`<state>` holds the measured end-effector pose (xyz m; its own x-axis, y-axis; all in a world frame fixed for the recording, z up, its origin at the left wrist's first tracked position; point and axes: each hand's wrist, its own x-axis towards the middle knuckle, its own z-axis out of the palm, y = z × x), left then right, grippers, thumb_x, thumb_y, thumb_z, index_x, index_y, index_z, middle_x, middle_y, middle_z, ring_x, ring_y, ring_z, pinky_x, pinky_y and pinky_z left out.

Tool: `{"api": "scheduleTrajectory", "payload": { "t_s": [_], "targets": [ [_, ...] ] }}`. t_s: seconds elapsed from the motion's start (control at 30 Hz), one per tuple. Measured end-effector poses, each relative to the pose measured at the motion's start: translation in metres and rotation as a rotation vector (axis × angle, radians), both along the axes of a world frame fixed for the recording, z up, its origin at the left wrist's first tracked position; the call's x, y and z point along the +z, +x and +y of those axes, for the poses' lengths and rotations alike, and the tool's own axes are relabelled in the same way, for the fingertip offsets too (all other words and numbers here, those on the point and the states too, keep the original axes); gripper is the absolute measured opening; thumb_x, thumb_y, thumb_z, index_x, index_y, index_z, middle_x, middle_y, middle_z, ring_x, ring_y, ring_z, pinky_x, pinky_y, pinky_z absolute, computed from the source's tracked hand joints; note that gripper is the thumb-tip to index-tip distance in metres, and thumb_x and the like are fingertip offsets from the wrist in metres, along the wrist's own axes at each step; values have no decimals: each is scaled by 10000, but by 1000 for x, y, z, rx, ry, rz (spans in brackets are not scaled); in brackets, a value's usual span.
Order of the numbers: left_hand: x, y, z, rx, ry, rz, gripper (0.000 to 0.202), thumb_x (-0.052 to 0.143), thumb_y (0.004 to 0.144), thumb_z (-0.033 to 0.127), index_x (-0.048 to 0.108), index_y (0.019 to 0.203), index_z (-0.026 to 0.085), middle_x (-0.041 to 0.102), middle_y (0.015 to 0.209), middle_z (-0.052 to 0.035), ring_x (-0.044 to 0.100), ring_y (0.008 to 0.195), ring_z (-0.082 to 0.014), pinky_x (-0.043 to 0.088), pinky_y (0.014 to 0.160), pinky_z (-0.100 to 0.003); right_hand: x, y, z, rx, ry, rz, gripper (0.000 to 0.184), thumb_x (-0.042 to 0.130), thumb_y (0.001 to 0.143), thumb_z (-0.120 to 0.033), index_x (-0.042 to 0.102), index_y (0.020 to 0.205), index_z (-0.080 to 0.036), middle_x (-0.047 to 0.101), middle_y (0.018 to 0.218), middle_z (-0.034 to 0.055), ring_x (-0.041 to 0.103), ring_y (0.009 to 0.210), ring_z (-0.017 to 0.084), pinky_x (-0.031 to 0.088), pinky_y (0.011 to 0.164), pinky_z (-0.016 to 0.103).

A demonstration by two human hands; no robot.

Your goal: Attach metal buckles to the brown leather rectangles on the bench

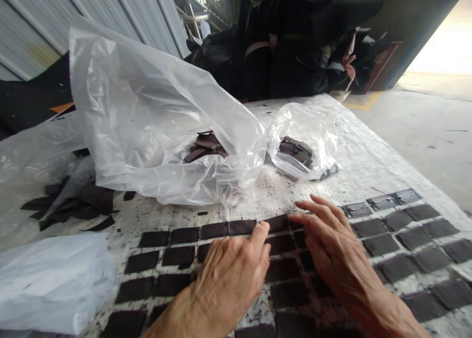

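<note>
the bare left hand [226,284] presses down on rows of flat dark brown rectangular pieces [179,255], fingers curled under and thumb [261,236] against one piece; i cannot tell if it grips anything. the bare right hand [339,254] hovers just beside it, its fingers [317,212] stretched and narrowly spaced over the rows, holding nothing. the rows lie on a paint-stained white sheet [354,171], with greyer rectangular pieces [413,237] to the right. two clear plastic bags [147,107] [302,141] hold more dark pieces beyond.
</note>
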<state>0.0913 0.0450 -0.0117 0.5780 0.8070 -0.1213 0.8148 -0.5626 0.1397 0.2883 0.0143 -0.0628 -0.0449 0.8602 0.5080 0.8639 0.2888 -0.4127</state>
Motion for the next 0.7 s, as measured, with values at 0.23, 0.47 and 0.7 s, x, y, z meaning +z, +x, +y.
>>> {"api": "scheduleTrajectory", "payload": {
  "t_s": [0.23,0.47,0.7],
  "targets": [
    [1,-4,3,-16,-5,-24,380,427,949,216,459,1323,275,711,820,-21,695,710,-255,575,673,-462,2,3,-5,26,37,-86,318,430,853,-67,613,1059,-225,620,1209,83,429,1253,297,439,942,524],
    [10,-14,15,-5,0,-190,304,421,924,169,560,1182,247,714,760,1,707,667,-246,574,622,-405,-2,1,-6,39,6,-101,319,421,852,-64,594,1075,-212,610,1224,96,403,1260,312,435,939,552],
    [-2,-16,2,-154,86,-23,603,427,835,17,389,1394,238,676,795,22,669,601,-224,586,556,-426,-3,0,-6,38,17,-96,310,421,854,-64,591,1067,-211,619,1207,99,411,1251,311,448,923,552]
  ]
}}
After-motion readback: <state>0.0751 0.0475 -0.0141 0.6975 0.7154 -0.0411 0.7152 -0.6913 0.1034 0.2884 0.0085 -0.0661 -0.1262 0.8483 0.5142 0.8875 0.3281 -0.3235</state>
